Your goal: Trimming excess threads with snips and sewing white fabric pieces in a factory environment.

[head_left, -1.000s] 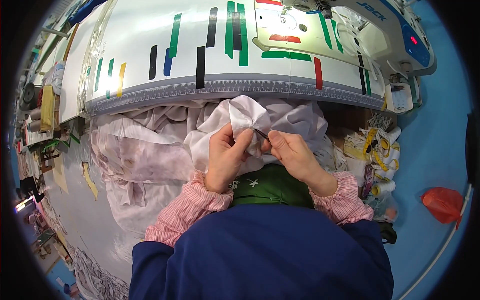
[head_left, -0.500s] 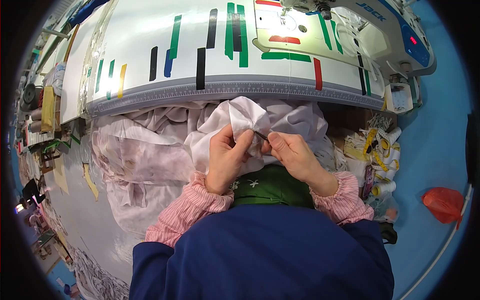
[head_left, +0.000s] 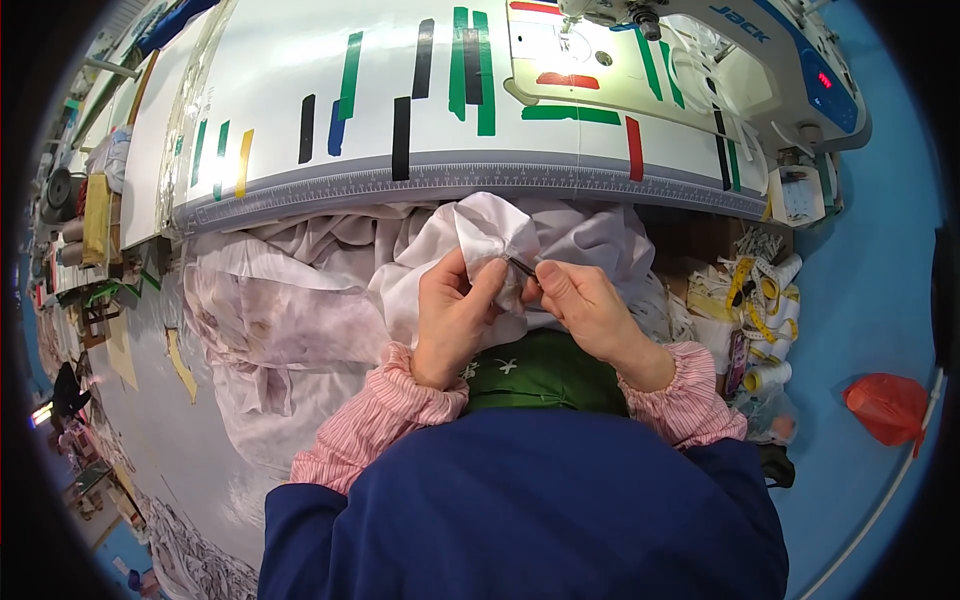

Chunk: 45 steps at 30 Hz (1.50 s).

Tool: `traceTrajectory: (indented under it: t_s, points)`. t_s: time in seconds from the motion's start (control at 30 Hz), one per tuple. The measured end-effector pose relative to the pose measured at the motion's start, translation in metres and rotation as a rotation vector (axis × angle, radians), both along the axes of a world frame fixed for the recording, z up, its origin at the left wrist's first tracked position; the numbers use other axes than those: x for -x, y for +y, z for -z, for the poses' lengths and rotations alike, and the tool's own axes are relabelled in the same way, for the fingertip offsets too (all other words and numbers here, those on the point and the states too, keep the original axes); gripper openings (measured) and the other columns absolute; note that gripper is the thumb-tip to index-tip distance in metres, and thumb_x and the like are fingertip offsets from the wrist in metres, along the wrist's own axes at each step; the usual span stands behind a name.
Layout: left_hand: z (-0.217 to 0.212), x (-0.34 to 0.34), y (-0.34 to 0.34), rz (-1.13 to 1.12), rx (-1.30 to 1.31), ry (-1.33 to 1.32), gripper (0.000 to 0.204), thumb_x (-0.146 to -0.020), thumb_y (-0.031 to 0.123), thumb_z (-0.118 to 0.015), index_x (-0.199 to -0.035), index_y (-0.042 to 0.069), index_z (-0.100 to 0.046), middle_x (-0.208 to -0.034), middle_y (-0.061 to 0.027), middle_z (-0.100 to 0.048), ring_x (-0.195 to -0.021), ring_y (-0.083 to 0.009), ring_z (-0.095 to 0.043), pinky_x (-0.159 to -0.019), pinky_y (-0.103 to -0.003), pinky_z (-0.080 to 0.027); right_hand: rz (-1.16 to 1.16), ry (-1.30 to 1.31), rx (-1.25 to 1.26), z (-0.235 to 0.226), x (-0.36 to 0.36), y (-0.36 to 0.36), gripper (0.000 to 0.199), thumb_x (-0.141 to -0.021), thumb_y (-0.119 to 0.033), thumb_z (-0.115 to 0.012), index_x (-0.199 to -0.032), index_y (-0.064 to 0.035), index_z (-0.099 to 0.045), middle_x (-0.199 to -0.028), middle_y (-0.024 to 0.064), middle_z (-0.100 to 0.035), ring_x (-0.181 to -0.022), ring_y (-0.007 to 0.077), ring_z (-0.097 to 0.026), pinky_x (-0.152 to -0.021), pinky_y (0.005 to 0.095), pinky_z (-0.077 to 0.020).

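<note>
Between my two hands a pale, whitish fabric [head_left: 490, 222] is gathered to a small peak. My left hand [head_left: 455, 310] pinches its folds between thumb and fingers. In my right hand [head_left: 590, 308] is a thin dark tool [head_left: 522, 268], gripped between thumb and forefinger, its tip at the gathered spot just beside my left thumb. Whether it is a seam ripper or tweezers I cannot make out. More of the same cloth spreads over my lap and to the left, with a stained, brownish-purple patch [head_left: 275, 320]. A green cloth [head_left: 545, 375] lies beneath my wrists.
Ahead is a white table [head_left: 270, 90] with coloured tape strips and a grey ruler edge [head_left: 480, 178]. A sewing machine [head_left: 770, 60] stands at the far right. Thread spools and a yellow tape measure [head_left: 742, 282] sit to the right, and a red bag [head_left: 886, 408] is on the blue floor.
Both hands stay almost in place. The gathered cloth at the fingertips has shifted slightly, and the dark tool's angle differs a little.
</note>
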<state>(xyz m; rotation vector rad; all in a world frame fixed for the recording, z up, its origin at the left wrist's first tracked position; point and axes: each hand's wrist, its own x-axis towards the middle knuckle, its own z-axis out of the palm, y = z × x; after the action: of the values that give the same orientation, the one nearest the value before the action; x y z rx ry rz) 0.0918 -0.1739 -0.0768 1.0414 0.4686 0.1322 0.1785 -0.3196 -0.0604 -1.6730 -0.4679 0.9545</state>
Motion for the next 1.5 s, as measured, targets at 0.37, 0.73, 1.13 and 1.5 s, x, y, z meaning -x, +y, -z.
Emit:
traceTrajectory:
  t_s: [0.37,0.73,1.13,1.5]
  points:
    - [-0.001,0.000,-0.004,-0.008,0.031,0.009,0.013,-0.091,0.011,-0.053,-0.096,0.000,-0.059,-0.073,-0.0038,-0.062,-0.055,-0.0065,-0.052,-0.046,-0.018,-0.036,0.015,0.022,0.026,0.004,-0.001,0.001,0.050,-0.095,-0.042,-0.044,-0.075,0.0017,-0.058,-0.056,0.0005,-0.043,-0.055,0.0078,-0.037,-0.050,0.0261,-0.0327]
    - [0.003,0.003,-0.002,-0.008,-0.027,0.045,0.015,-0.089,0.012,-0.058,-0.098,0.000,-0.059,-0.073,0.0014,-0.061,-0.057,-0.0028,-0.052,-0.047,-0.017,-0.038,0.325,-0.236,-0.190,0.014,-0.014,0.008,0.045,-0.089,-0.046,-0.055,-0.090,-0.0012,-0.055,-0.064,-0.0068,-0.042,-0.057,0.0009,-0.035,-0.049,0.0178,-0.0262]
    - [0.013,0.024,0.029,0.160,-0.471,0.135,0.014,-0.086,0.010,-0.059,-0.093,-0.003,-0.061,-0.067,0.0014,-0.056,-0.059,-0.0048,-0.047,-0.052,-0.021,-0.037,0.438,-0.158,-0.109,-0.007,-0.053,-0.001,0.019,-0.087,-0.018,-0.064,-0.090,-0.0002,-0.060,-0.071,-0.0003,-0.060,-0.061,0.0080,-0.051,-0.054,0.0246,-0.0415]
    - [-0.002,0.023,0.000,0.138,0.102,0.033,0.019,-0.092,0.013,-0.053,-0.099,-0.003,-0.061,-0.081,-0.0041,-0.063,-0.076,-0.0111,-0.059,-0.071,-0.023,-0.047,0.117,-0.650,-0.196,0.011,0.025,0.007,0.027,-0.075,-0.013,-0.071,-0.092,0.0021,-0.057,-0.084,0.0131,-0.054,-0.068,0.0270,-0.056,-0.058,0.0305,-0.0443]
